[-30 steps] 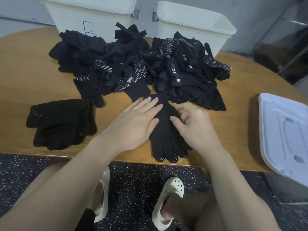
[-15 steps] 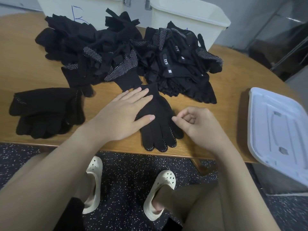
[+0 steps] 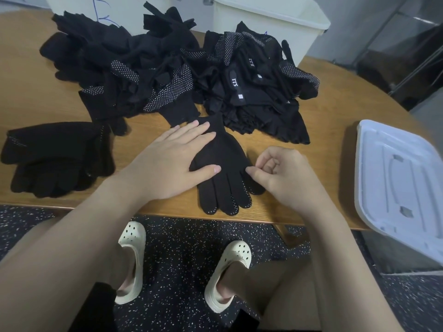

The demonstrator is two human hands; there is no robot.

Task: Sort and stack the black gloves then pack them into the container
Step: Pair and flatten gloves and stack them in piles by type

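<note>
We have one black glove (image 3: 223, 168) lying flat on the wooden table (image 3: 36, 92), close to the near edge and directly between our two hands. Its long axis runs away from us: the cuff points toward the loose heap of gloves (image 3: 167, 75) further back, and the fingertips, edged with white grip dots, point at our lap. Our left hand (image 3: 167, 166) is spread flat, fingers straight, pressing on the glove's left side and cuff, with the thumb laid across the palm area. Our right hand (image 3: 280, 178) sits at the glove's right edge, fingers curled in, and thumb and forefinger seem to nip the fabric by the little-finger side, though we cannot tell for sure that cloth is caught between them. Both hands are on the glove, the left covering more of it, so we judge the left to be the anchor and the right the one free to tug or straighten. A small finished stack (image 3: 57, 159) waits well to the left, on the left hand's side, so carrying this glove over likely means a sideways move that way. Two white containers (image 3: 268, 17) stand beyond the heap, and a white lid (image 3: 402, 178) lies to our right.
</note>
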